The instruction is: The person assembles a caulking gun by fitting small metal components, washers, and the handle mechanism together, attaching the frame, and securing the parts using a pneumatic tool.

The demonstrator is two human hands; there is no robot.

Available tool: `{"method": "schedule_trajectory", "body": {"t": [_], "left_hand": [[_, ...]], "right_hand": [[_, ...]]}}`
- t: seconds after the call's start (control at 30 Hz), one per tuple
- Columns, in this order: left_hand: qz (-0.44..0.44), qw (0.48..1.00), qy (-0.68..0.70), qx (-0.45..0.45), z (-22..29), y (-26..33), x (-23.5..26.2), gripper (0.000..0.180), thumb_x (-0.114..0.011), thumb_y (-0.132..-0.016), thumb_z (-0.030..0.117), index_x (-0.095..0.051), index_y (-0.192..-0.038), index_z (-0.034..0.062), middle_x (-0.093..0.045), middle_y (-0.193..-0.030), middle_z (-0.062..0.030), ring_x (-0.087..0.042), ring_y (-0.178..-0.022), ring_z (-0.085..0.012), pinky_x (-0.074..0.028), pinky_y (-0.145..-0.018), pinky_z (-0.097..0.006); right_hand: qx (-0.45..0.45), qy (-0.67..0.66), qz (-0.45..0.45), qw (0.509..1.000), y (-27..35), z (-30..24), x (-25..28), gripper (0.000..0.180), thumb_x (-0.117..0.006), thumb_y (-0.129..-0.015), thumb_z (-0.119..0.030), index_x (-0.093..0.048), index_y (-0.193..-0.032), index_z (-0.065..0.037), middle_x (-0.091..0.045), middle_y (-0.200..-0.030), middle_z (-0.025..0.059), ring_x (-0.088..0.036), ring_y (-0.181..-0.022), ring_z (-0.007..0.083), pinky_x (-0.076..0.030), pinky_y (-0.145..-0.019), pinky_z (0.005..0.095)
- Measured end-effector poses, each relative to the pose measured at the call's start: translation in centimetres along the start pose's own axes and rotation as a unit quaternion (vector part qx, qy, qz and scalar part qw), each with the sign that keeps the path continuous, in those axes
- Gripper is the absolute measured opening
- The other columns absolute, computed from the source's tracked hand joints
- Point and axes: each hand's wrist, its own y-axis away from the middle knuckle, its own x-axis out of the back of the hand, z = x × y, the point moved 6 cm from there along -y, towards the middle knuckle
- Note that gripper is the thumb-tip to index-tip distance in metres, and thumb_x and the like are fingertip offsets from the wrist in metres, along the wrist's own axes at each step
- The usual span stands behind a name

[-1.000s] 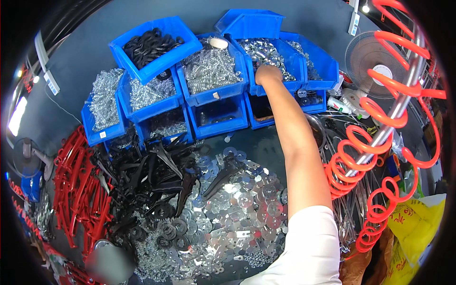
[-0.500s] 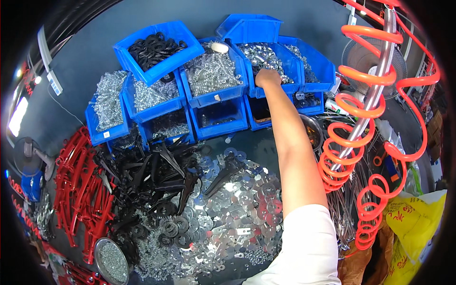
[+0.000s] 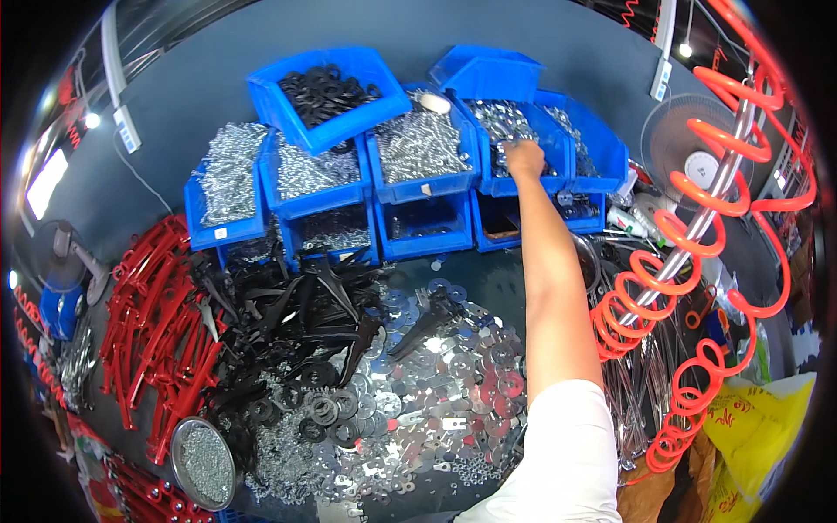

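Note:
My right hand reaches up to the front of an upper blue bin that holds shiny metal fasteners. The fingers are curled in over the bin's front part; what they hold, if anything, is too small and partly hidden to make out. Left of this bin stands a blue bin with small metal springs or screws. To its right another blue bin holds small metal parts. My left hand is out of view.
Black rings fill a tilted bin on top. Red metal parts, black levers, flat washers and a round dish of small pieces lie on the table. A red coiled hose hangs at the right, near long thin rods.
The whole view has shifted, so the bins appear lower and further right. My right hand stays at the same bin, raised slightly and moved a little right against it.

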Motion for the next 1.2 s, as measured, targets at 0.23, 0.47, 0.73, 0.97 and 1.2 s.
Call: {"method": "schedule_trajectory", "body": {"t": [0.23,0.47,0.73,0.97,1.2], "left_hand": [[-0.001,0.999,0.025,-0.023,-0.8,4.6,-1.6,0.065,-0.071,-0.081,0.042,-0.046,-0.122,-0.0019,-0.054,-0.12,-0.0196,-0.055,-0.114,-0.0302,-0.05,-0.092,-0.042],[0.141,0.952,-0.213,-0.169,-2.5,13.2,-2.8,0.062,-0.069,-0.079,0.049,-0.054,-0.11,-0.0025,-0.061,-0.101,-0.0162,-0.062,-0.091,-0.0248,-0.052,-0.081,-0.036],[0.157,0.939,0.028,-0.305,12.5,8.4,-6.8,0.036,-0.044,-0.095,0.028,-0.049,-0.118,0.0003,-0.057,-0.109,-0.0123,-0.057,-0.103,-0.0253,-0.047,-0.087,-0.037],[0.04,0.958,0.143,-0.247,11.8,-0.3,-13.2,0.05,-0.037,-0.097,0.048,-0.05,-0.126,0.0096,-0.05,-0.128,-0.0109,-0.045,-0.121,-0.0273,-0.037,-0.101,-0.043],[-0.075,0.91,0.369,-0.172,6.2,-5.1,-8.0,0.037,-0.066,-0.088,0.028,-0.058,-0.122,0.0178,-0.065,-0.113,-0.0097,-0.062,-0.101,-0.0217,-0.05,-0.086,-0.034]], "right_hand": [[-0.223,-0.607,0.106,0.755,2.8,1.7,3.6,0.021,-0.077,-0.076,-0.016,-0.066,-0.085,-0.001,-0.067,-0.077,0.0115,-0.063,-0.065,0.0207,-0.05,-0.052,0.0343],[-0.24,-0.806,-0.203,0.502,20.7,-10.4,7.1,0.014,-0.065,-0.088,-0.02,-0.062,-0.088,-0.006,-0.059,-0.072,0.0069,-0.056,-0.058,0.0211,-0.047,-0.048,0.0312],[-0.249,-0.602,-0.355,0.67,48.4,-14.6,11.9,0.02,-0.068,-0.087,-0.021,-0.063,-0.089,-0.002,-0.063,-0.085,0.0064,-0.06,-0.062,0.0139,-0.047,-0.053,0.0262],[0.13,-0.349,-0.202,0.906,56.2,-16.9,11.9,0.019,-0.068,-0.082,-0.013,-0.067,-0.095,0.001,-0.06,-0.091,0.0114,-0.062,-0.076,0.0242,-0.05,-0.068,0.033],[0.173,-0.279,-0.222,0.918,57.5,-16.6,12.0,0.049,-0.07,-0.07,-0.019,-0.047,-0.11,-0.002,-0.055,-0.1,0.015,-0.054,-0.099,0.0342,-0.043,-0.086,0.0428]]}}
